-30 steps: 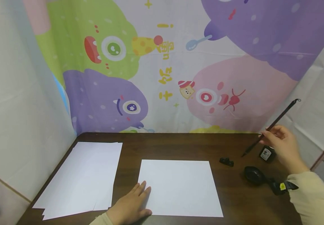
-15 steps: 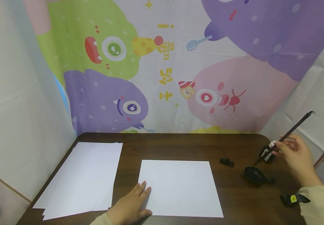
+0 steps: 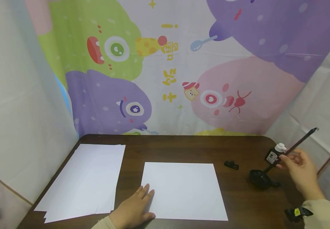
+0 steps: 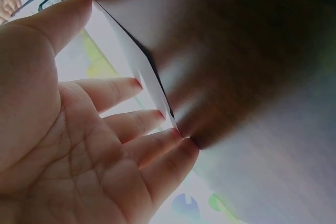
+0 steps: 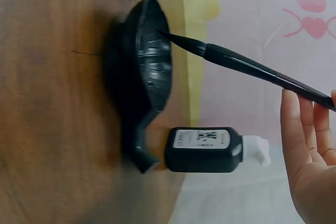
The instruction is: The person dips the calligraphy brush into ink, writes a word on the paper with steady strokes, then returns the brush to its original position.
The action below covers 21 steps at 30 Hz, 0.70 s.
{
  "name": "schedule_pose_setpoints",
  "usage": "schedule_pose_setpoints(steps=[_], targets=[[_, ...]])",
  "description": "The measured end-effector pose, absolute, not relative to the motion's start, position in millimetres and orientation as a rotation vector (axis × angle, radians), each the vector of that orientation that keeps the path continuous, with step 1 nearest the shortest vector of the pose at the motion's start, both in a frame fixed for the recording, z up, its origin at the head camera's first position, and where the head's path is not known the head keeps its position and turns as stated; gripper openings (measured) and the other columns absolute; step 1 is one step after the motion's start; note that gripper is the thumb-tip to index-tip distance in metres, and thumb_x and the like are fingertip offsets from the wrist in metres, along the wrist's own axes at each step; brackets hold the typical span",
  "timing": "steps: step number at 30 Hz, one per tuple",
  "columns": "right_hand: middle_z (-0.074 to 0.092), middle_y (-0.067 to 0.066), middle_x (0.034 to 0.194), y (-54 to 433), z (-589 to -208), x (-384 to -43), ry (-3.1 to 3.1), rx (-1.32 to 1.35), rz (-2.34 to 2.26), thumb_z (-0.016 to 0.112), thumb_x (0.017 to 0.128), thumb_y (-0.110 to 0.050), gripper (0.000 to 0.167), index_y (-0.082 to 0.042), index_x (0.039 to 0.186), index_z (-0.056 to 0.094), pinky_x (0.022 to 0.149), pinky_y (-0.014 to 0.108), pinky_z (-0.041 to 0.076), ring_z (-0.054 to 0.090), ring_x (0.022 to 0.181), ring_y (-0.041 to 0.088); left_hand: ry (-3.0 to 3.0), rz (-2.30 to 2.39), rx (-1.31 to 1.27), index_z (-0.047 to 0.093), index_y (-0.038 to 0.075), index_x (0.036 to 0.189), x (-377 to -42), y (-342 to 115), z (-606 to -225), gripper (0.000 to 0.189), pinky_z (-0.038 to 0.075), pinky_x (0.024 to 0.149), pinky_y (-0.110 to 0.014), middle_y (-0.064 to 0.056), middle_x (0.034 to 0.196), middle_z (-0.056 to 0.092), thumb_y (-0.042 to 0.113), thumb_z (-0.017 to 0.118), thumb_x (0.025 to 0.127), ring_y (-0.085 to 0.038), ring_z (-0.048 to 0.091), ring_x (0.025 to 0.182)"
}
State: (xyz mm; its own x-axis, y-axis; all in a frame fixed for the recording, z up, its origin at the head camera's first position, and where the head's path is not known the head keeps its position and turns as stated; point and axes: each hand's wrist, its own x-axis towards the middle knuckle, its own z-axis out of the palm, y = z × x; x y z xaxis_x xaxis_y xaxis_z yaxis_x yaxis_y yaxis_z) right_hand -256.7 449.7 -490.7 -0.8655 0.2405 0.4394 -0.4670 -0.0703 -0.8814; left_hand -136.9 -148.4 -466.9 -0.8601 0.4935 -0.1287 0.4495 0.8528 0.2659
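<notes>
My right hand (image 3: 300, 168) pinches the dark shaft of a calligraphy brush (image 3: 293, 147), which slants with its hanging loop up to the right. In the right wrist view the pointed black tip of the brush (image 5: 181, 43) is at the mouth of a black ink dish (image 5: 154, 59) with a short handle. Behind the dish stands a black ink bottle (image 3: 272, 156) with a white cap, close to my right fingers. My left hand (image 3: 133, 206) rests with fingers spread on the left edge of a white sheet of paper (image 3: 185, 190).
On the left of the dark wooden table (image 3: 165, 149) lies a stack of white paper (image 3: 87, 178). A small black brush rest (image 3: 231, 165) sits between the sheet and the dish. Behind the table hangs a cartoon-printed curtain (image 3: 170, 117).
My right hand has moved right and down with the brush, bringing its tip from above the table to the ink dish. My left hand stays on the sheet.
</notes>
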Motion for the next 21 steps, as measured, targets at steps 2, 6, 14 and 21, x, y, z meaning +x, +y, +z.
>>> schedule_pose_setpoints(steps=[2,6,14,21], targets=[[0.067,0.001,0.081,455.3,-502.3,-259.9,-1.742,0.225,1.979,0.066,0.087,0.008,0.028,-0.007,0.109,0.056,0.057,0.029,0.059,0.073,0.067,0.013,2.842,0.336,0.725,0.046,0.004,0.145,-136.7,-148.1,-466.7,0.080,0.044,0.103,-0.058,-0.024,0.154,0.036,0.052,0.067,0.084,-0.045,0.039,0.139],[0.067,0.003,0.081,459.4,-518.6,-262.7,-1.683,0.228,2.011,0.069,0.085,0.009,0.031,-0.005,0.109,0.055,0.058,0.031,0.059,0.074,0.070,0.013,2.852,0.337,0.715,0.046,0.005,0.144,-136.5,-147.6,-466.6,0.079,0.046,0.101,-0.059,-0.022,0.154,0.037,0.052,0.068,0.084,-0.044,0.039,0.139],[0.069,0.003,0.083,457.1,-526.4,-261.6,-1.681,0.180,2.026,0.066,0.086,0.010,0.029,-0.003,0.110,0.056,0.059,0.030,0.059,0.074,0.078,0.009,2.863,0.342,0.714,0.047,0.005,0.144,-137.3,-147.7,-468.0,0.079,0.046,0.101,-0.058,-0.022,0.154,0.037,0.051,0.069,0.084,-0.043,0.039,0.140],[0.070,0.002,0.085,455.0,-526.2,-259.6,-1.710,0.158,1.997,0.067,0.086,0.007,0.030,-0.004,0.111,0.056,0.058,0.029,0.059,0.074,0.078,0.008,2.862,0.351,0.711,0.047,0.006,0.144,-138.1,-148.2,-469.6,0.079,0.046,0.101,-0.059,-0.022,0.154,0.037,0.052,0.069,0.084,-0.043,0.039,0.140]])
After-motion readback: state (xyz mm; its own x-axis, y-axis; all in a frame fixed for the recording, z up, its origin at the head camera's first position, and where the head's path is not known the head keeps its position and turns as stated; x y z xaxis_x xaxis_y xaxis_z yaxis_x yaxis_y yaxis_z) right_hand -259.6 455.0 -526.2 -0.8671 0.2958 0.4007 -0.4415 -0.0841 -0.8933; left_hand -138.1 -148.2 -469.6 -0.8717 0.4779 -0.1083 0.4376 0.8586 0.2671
